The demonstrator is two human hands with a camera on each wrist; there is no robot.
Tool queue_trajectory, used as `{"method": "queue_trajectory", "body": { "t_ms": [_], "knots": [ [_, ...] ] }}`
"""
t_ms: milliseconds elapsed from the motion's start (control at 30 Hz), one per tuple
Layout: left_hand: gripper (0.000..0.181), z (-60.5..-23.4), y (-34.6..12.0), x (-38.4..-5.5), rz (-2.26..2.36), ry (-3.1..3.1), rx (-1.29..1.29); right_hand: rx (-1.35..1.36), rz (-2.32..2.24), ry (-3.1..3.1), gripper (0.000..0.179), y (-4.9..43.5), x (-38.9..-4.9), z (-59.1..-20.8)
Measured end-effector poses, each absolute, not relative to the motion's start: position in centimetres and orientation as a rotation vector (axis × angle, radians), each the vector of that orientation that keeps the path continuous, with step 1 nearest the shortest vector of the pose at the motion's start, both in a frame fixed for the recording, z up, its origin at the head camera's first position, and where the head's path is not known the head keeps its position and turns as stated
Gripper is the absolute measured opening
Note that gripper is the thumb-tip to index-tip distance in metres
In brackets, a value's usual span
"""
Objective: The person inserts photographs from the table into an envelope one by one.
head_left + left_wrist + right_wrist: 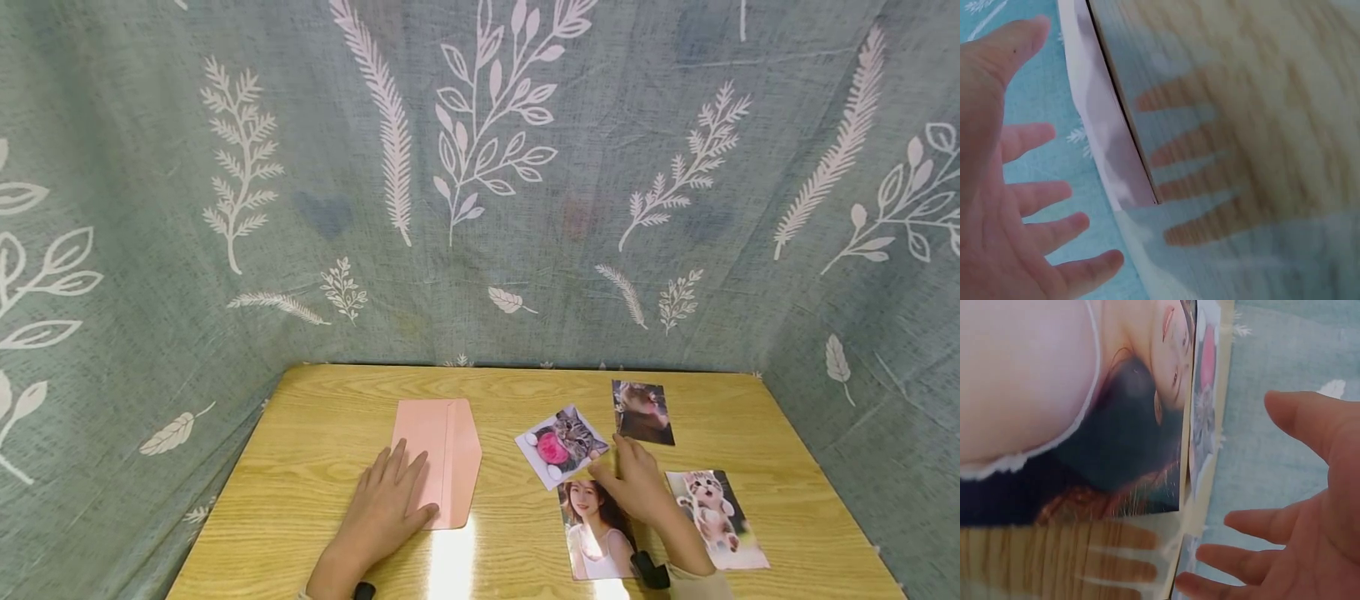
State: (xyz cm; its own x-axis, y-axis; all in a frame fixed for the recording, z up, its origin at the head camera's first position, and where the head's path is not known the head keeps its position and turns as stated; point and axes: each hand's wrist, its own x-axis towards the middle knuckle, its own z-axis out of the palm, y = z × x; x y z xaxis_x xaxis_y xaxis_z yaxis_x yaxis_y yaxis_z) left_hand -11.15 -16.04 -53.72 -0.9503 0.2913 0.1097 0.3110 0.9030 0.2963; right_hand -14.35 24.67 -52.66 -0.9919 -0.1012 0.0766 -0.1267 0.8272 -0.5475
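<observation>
My left hand [386, 504] is spread over the near left part of a pink envelope [431, 467], whose pointed flap faces right. In the left wrist view that hand [1016, 181] has its fingers apart, beside the envelope [1104, 119]. On the right, my other hand [641, 483] reaches over the photos with fingers extended. Its thumb and forefinger are beside the right corner of a photo of a cat with a pink ball [558, 442]; contact is unclear. Partly beneath that hand lies a portrait photo of a person [592, 550]. The right wrist view shows the hand [1291, 512] holding nothing.
A dark, blurry-looking photo [647, 421] lies at the back right. Nearer, a kitten photo [716, 517] rests to the right of my forearm. The wooden table [322, 417] reflects bright light in front, and a leaf-patterned curtain [420, 317] hangs behind and along both sides.
</observation>
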Motion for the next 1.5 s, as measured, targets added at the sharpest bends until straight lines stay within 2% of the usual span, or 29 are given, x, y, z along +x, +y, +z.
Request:
{"method": "queue_trajectory", "body": {
  "t_ms": [300,900,1500],
  "knots": [
    [0.077,-54.2,-16.2,-10.9,-0.479,-3.119,-0.468,0.160,0.843,-3.058,0.077,24.3,-14.9,-53.2],
    [0.079,-54.1,-16.2,-10.5,-0.492,-3.198,-0.435,0.033,0.465,-3.162,0.083,22.4,-15.6,-52.8],
    [0.080,-53.9,-16.2,-10.6,-0.502,-3.217,-0.433,0.021,0.340,-2.945,0.056,21.5,-16.1,-53.5]
  ]
}}
